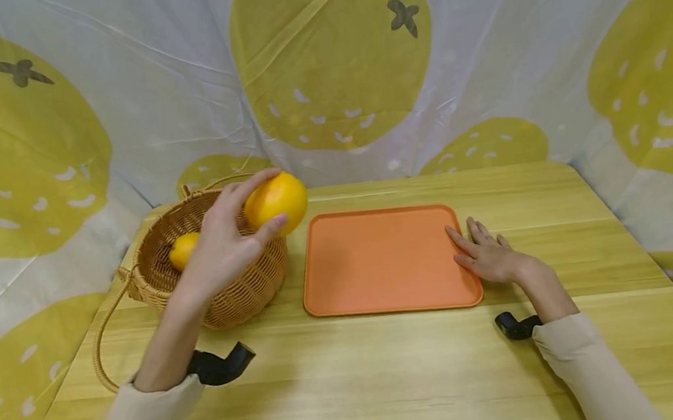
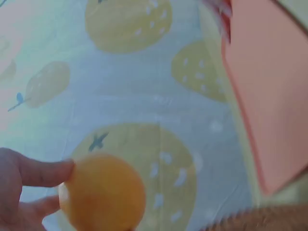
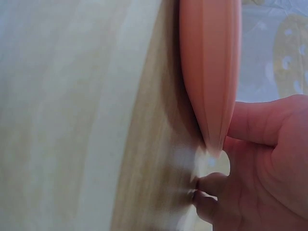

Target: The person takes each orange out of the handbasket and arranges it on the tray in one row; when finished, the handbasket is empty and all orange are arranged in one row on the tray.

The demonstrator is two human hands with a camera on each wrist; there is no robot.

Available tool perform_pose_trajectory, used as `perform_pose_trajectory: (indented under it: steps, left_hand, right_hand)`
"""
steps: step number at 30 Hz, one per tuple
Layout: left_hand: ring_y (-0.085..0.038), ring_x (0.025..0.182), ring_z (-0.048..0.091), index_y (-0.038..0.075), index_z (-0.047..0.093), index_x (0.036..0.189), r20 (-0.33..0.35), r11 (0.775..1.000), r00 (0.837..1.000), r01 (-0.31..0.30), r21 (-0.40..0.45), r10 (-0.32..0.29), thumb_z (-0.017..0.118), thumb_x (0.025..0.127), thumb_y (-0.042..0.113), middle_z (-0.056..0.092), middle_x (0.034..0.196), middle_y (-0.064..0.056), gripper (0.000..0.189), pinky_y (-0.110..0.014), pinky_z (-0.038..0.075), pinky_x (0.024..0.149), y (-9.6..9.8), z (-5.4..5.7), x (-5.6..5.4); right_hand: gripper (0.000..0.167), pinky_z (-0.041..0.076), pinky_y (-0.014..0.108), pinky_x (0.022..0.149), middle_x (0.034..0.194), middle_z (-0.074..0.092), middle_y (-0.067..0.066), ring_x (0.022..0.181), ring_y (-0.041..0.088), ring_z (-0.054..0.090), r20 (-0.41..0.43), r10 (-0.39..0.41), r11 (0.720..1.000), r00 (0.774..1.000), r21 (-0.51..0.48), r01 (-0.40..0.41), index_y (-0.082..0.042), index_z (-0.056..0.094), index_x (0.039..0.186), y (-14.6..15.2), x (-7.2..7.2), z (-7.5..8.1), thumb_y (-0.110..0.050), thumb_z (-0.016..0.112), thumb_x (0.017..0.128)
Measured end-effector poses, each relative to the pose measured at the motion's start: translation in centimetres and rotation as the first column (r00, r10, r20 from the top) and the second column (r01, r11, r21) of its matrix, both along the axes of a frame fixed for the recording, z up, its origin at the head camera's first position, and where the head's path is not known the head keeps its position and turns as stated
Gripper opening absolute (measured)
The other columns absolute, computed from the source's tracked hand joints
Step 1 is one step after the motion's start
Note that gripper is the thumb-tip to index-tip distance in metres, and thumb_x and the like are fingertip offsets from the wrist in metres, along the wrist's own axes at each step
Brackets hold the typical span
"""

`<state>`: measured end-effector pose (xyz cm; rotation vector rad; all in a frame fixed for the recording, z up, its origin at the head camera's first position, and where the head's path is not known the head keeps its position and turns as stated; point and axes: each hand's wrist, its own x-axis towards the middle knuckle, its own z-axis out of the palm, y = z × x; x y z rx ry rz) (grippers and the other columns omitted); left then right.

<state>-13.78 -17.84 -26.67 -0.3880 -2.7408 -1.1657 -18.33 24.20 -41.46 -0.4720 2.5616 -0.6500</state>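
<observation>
My left hand (image 1: pixel 226 237) grips a round orange (image 1: pixel 279 202) between thumb and fingers, raised over the right rim of a wicker basket (image 1: pixel 248 289). A second orange fruit (image 1: pixel 183 250) lies inside the basket, partly hidden by my left wrist. In the left wrist view the held orange (image 2: pixel 103 195) shows at the fingertips. Over at the right edge of a flat orange tray (image 1: pixel 384 259), my right hand (image 1: pixel 495 260) has its fingers extended, thumb and index finger at the rim. The right wrist view shows the thumb side of that hand (image 3: pixel 264 163) against the tray's rim (image 3: pixel 211 72).
The tray lies flat on a light wooden table (image 1: pixel 379 371), right of the basket. A looped wicker handle (image 1: pixel 99 347) hangs down the basket's left side onto the table. Behind stands a white curtain (image 1: pixel 184 83) printed with yellow fruit. Black mounts (image 1: pixel 221 367) sit at both wrists.
</observation>
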Motion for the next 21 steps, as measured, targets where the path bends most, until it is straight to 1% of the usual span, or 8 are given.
perform_pose_trajectory:
  steps: [2, 4, 6, 9, 11, 13, 17, 21]
  left_hand:
    - [-0.036, 0.124, 0.052, 0.029, 0.051, 0.153, -0.008, 0.999, 1.000, -0.021, 0.043, 0.021, 0.072, 0.098, 0.018, 0.051, 0.144, -0.019, 0.060, -0.053, 0.048, 0.096, 1.6, -1.0, -0.1]
    - [-0.034, 0.123, 0.052, 0.030, 0.052, 0.152, 0.005, 0.994, 0.999, -0.045, 0.101, 0.045, 0.073, 0.097, 0.018, 0.050, 0.144, -0.018, 0.060, -0.050, 0.049, 0.094, 3.0, -2.0, -0.2]
    - [-0.034, 0.126, 0.051, 0.029, 0.052, 0.152, 0.018, 0.986, 0.998, -0.063, 0.151, 0.061, 0.073, 0.097, 0.018, 0.049, 0.146, -0.018, 0.061, -0.052, 0.049, 0.096, 4.2, -3.2, -0.6]
    - [-0.037, 0.129, 0.049, 0.028, 0.052, 0.152, 0.051, 0.974, 0.995, -0.096, 0.206, 0.088, 0.074, 0.096, 0.019, 0.049, 0.144, -0.019, 0.061, -0.059, 0.047, 0.101, 5.6, -4.9, -1.5]
    - [-0.039, 0.130, 0.049, 0.026, 0.052, 0.152, 0.063, 0.969, 0.993, -0.111, 0.222, 0.099, 0.074, 0.096, 0.021, 0.050, 0.142, -0.021, 0.060, -0.063, 0.045, 0.104, 6.3, -6.1, -2.2]
    - [-0.041, 0.128, 0.049, 0.025, 0.053, 0.151, 0.076, 0.963, 0.990, -0.136, 0.232, 0.121, 0.074, 0.096, 0.022, 0.050, 0.141, -0.023, 0.059, -0.063, 0.043, 0.104, 6.9, -7.2, -3.0]
    - [-0.043, 0.125, 0.052, 0.022, 0.054, 0.150, 0.094, 0.952, 0.982, -0.183, 0.244, 0.165, 0.073, 0.095, 0.021, 0.051, 0.137, -0.026, 0.058, -0.063, 0.045, 0.103, 7.7, -9.2, -4.5]
    - [-0.043, 0.124, 0.055, 0.023, 0.052, 0.152, 0.119, 0.946, 0.970, -0.232, 0.225, 0.210, 0.073, 0.096, 0.021, 0.050, 0.137, -0.024, 0.060, -0.062, 0.048, 0.103, 8.2, -10.8, -5.5]
  right_hand:
    - [0.068, -0.010, 0.077, 0.116, 0.166, -0.018, 0.036, 0.154, 0.055, -0.015, -0.001, 0.001, 1.000, 1.000, 0.002, -0.001, -0.006, 0.009, 0.167, 0.1, 0.0, 0.0, -0.034, 0.041, 0.113]
    - [0.068, -0.010, 0.077, 0.116, 0.166, -0.018, 0.036, 0.154, 0.055, -0.015, -0.002, 0.000, 1.000, 1.000, 0.001, 0.000, -0.006, 0.009, 0.167, 0.1, 0.0, 0.0, -0.033, 0.041, 0.113]
    - [0.068, -0.010, 0.077, 0.116, 0.166, -0.018, 0.036, 0.154, 0.056, -0.015, -0.002, 0.001, 1.000, 1.000, -0.004, -0.001, -0.005, 0.010, 0.166, 0.1, 0.0, 0.0, -0.033, 0.041, 0.113]
    - [0.068, -0.010, 0.078, 0.116, 0.166, -0.018, 0.036, 0.153, 0.056, -0.015, -0.001, 0.000, 1.000, 1.000, -0.007, 0.000, -0.004, 0.011, 0.166, 0.1, -0.1, -0.1, -0.033, 0.041, 0.113]
    - [0.068, -0.010, 0.078, 0.116, 0.166, -0.018, 0.036, 0.153, 0.057, -0.015, 0.001, -0.001, 1.000, 1.000, -0.009, 0.001, -0.004, 0.011, 0.166, 0.1, -0.1, -0.1, -0.032, 0.041, 0.113]
    - [0.068, -0.010, 0.078, 0.116, 0.166, -0.018, 0.036, 0.153, 0.057, -0.014, 0.001, 0.000, 1.000, 1.000, -0.008, 0.000, -0.004, 0.011, 0.166, 0.1, -0.1, -0.1, -0.032, 0.041, 0.113]
    - [0.068, -0.010, 0.078, 0.116, 0.166, -0.018, 0.036, 0.153, 0.057, -0.014, 0.000, 0.001, 1.000, 1.000, -0.009, -0.001, -0.005, 0.010, 0.166, 0.2, -0.2, -0.2, -0.033, 0.041, 0.113]
    - [0.068, -0.010, 0.078, 0.115, 0.166, -0.018, 0.036, 0.153, 0.058, -0.014, -0.004, 0.007, 1.000, 1.000, -0.007, -0.007, -0.005, 0.010, 0.166, 0.2, -0.2, -0.2, -0.033, 0.041, 0.113]
